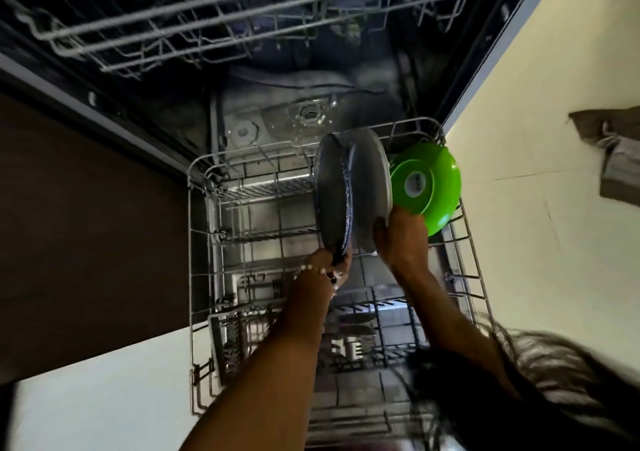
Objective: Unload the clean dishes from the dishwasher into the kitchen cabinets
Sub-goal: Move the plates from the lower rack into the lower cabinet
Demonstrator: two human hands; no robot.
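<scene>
The dishwasher's lower rack [197, 208] is pulled out in front of me. Two grey plates stand on edge at its far right. My left hand [334, 263] grips the bottom rim of the left grey plate [334, 187]. My right hand [401, 234] holds the near rim of the right grey plate [372, 180], thumb on its face. A bright green plate [433, 184] stands just right of them against the rack's right wall, behind my right hand.
The upper rack [242, 11] is slid out above, with nothing seen in it. A cutlery basket [353, 343] with forks and spoons sits at the rack's near side. Pale floor lies on both sides, a grey cloth [613, 160] on it at right. A dark cabinet front [86, 225] stands left.
</scene>
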